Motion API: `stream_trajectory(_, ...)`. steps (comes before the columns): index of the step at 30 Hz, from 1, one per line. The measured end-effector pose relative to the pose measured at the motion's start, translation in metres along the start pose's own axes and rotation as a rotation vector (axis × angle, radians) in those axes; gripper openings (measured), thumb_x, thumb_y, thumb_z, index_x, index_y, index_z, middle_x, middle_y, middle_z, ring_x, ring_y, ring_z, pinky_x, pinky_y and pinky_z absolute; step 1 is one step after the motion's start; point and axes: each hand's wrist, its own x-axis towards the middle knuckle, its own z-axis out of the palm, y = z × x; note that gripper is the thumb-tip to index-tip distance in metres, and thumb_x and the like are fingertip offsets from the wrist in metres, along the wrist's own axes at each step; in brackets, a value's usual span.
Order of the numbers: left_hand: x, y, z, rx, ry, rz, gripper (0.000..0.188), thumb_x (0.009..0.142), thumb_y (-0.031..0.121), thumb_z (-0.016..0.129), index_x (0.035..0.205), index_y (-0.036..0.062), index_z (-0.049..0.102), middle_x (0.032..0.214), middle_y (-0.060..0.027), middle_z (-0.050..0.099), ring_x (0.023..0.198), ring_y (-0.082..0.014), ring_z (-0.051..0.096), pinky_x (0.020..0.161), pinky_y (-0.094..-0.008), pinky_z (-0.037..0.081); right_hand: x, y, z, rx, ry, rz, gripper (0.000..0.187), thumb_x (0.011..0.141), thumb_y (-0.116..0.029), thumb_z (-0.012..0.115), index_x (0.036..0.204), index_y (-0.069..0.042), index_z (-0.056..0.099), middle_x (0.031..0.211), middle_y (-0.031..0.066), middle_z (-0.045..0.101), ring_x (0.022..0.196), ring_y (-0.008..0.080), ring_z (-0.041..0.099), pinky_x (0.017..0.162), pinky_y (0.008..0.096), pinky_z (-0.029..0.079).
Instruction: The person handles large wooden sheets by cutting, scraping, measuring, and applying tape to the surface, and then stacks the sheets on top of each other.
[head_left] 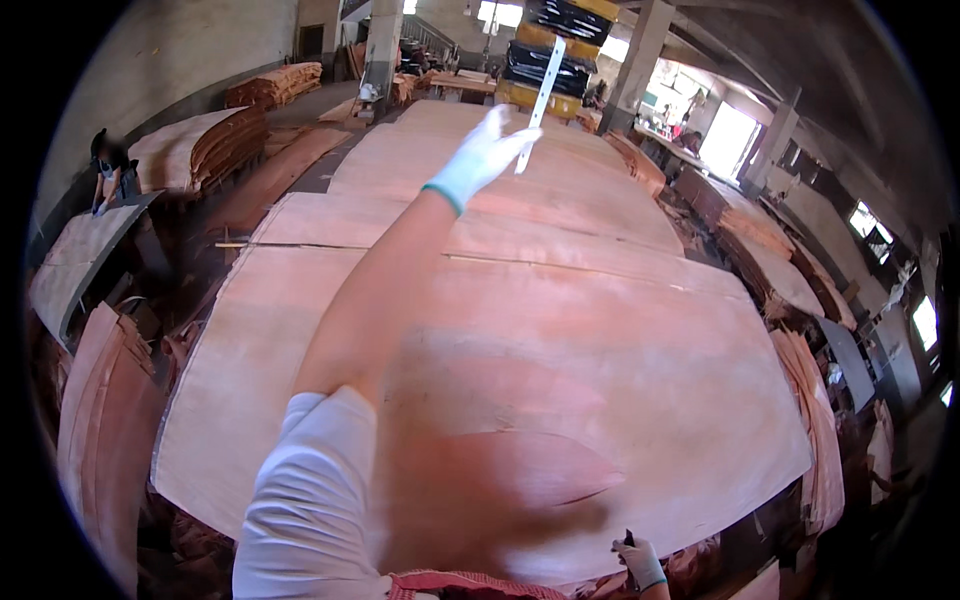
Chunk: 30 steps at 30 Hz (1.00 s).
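Observation:
My left hand (486, 152), in a white glove, is stretched far out over a big reddish sheet of wood veneer (560, 380). It pinches a long thin white strip (540, 95) that stands up and tilts a little to the right. My bare forearm and white sleeve run up from the lower edge. My right hand (638, 562), also gloved, sits low at the near edge of the sheet, closed around a small dark tool (629, 540); its kind is too small to tell.
More veneer sheets (500, 200) lie stacked beyond. Piles of veneer (205, 145) line both sides. A person (110, 170) bends over a sheet at far left. Dark and yellow stacks (555, 45) and concrete pillars (383, 40) stand at the back.

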Motion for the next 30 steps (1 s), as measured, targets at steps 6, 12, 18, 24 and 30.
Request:
stream_trajectory(6,-0.014,0.012,0.018,-0.503,-0.034,-0.143,0.014,0.09,0.014,0.066,0.088,0.0001,0.064,0.077,-0.0081,0.067,0.072,-0.0138,0.064,0.062,-0.0279,0.051,0.003,-0.135,0.05,0.489,-0.001,-0.257,0.028,0.097,-0.02,0.06,0.099,0.008,0.063,0.092,0.0125,0.068,0.072,0.0194,0.068,0.058,0.0284,0.057)
stream_trajectory(12,-0.162,0.011,0.007,-0.409,-0.326,-0.285,0.017,0.094,0.019,0.061,0.088,0.0029,0.062,0.083,-0.0057,0.067,0.074,-0.0104,0.06,0.063,-0.0264,0.049,0.014,-0.339,0.074,0.064,-0.021,-0.525,0.029,0.099,-0.025,0.055,0.114,-0.002,0.065,0.102,0.007,0.069,0.081,0.0115,0.068,0.053,0.0214,0.045)
stream_trajectory(18,-0.293,0.017,0.013,-0.58,-0.611,-0.539,0.02,0.097,0.02,0.059,0.098,0.0001,0.063,0.086,-0.0044,0.068,0.079,-0.0109,0.063,0.073,-0.0271,0.051,-0.045,-0.526,0.11,0.479,-0.288,-1.063,0.029,0.097,-0.022,0.059,0.119,-0.003,0.058,0.096,0.002,0.065,0.073,0.0054,0.056,0.06,0.0204,0.044)
stream_trajectory(24,-0.299,-0.031,-0.034,0.302,-0.994,-0.117,0.038,0.082,0.016,0.065,0.115,-0.0016,0.06,0.113,-0.0211,0.064,0.106,-0.0308,0.061,0.095,-0.0394,0.045,-0.081,-0.462,0.147,0.609,-0.125,-0.878,0.012,0.098,-0.015,0.054,0.092,-0.005,0.058,0.072,-0.0011,0.057,0.056,0.004,0.05,0.048,0.0195,0.039)
stream_trajectory(30,-0.137,0.092,-0.036,-0.683,-0.524,-0.398,0.049,0.099,0.025,0.055,0.137,-0.0043,0.044,0.138,-0.0207,0.05,0.126,-0.027,0.052,0.098,-0.0359,0.052,-0.07,-0.345,0.159,0.663,-0.3,-0.629,0.013,0.099,-0.016,0.054,0.097,-0.005,0.06,0.078,0.0024,0.063,0.057,0.0057,0.054,0.049,0.0204,0.043)
